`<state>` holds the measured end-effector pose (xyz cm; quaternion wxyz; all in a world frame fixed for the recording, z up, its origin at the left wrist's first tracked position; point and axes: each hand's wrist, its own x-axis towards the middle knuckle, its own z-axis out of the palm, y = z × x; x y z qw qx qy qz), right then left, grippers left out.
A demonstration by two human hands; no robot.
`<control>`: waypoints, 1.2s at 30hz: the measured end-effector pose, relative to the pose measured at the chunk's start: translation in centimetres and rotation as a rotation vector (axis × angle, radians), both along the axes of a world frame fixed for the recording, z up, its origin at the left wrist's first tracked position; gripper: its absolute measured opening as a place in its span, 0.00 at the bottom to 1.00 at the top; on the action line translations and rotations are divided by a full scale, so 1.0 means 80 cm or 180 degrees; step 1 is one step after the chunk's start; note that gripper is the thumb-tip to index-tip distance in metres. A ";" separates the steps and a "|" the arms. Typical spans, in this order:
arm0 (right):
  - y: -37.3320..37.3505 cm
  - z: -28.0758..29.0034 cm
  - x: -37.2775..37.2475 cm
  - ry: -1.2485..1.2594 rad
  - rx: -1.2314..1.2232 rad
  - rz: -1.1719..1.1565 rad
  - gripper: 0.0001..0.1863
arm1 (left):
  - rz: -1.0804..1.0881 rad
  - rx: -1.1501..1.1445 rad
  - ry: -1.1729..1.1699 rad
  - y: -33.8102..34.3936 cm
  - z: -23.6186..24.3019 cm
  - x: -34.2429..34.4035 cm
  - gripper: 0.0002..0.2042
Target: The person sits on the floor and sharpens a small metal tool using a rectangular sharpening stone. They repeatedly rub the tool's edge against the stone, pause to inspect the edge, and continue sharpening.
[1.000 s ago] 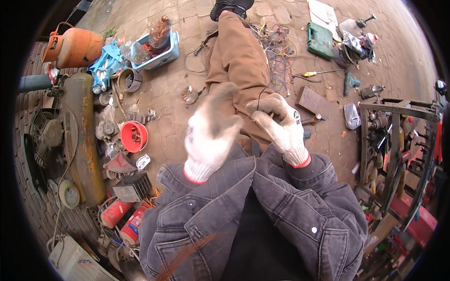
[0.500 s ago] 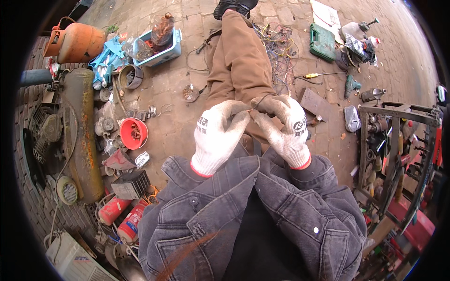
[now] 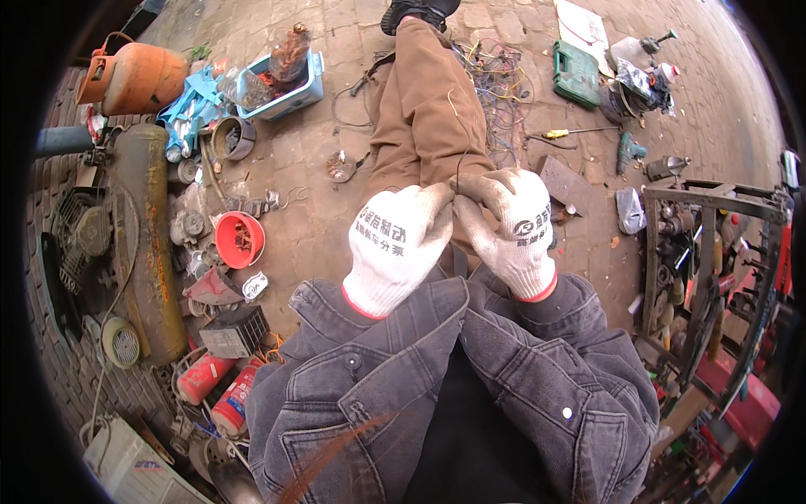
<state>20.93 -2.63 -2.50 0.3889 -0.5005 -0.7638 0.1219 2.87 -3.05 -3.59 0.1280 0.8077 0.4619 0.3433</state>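
Both hands wear white knit gloves with greyed fingertips and meet above my brown trousers [image 3: 437, 92]. My left hand [image 3: 399, 235] is closed in a pinch, its thumb and fingertips at the meeting point. Against them, my right hand [image 3: 505, 220] pinches too, fingers curled inward. From between the fingertips a thin wire [image 3: 467, 141] rises over the trouser leg, dark low down and yellowish toward its loose end. The part inside the pinch is hidden by the gloves. Beyond the hands, a tangle of coloured wires [image 3: 495, 92] lies on the paving beside my leg.
At left stand a blue basket [image 3: 315, 80] with copper-coloured scrap, a red bucket [image 3: 220, 239], an orange gas cylinder [image 3: 147, 76] and fire extinguishers [image 3: 206, 375]. To the right are a green case [image 3: 576, 76], a screwdriver [image 3: 558, 134], a power drill [image 3: 630, 154] and a metal rack [image 3: 705, 197].
My left hand has turned, showing more of its back, and its fingertips have closed in against the right hand's. The wire now stands out upward over the trouser leg.
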 end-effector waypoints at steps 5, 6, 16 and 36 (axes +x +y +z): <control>0.005 -0.001 0.005 -0.0513 0.0366 0.0135 0.13 | -0.0084 -0.0360 0.0246 -0.001 0.008 0.002 0.11; 0.005 -0.001 0.005 -0.0736 0.0401 0.0154 0.13 | -0.0095 -0.0559 0.0318 -0.002 0.010 0.002 0.09; 0.020 0.010 0.021 -0.0959 0.0204 0.1185 0.10 | -0.0545 -0.0394 0.0048 -0.006 0.007 -0.005 0.08; 0.016 0.014 0.053 0.0348 -0.0489 0.0179 0.19 | -0.0052 -0.3595 -0.2080 0.000 0.052 -0.030 0.08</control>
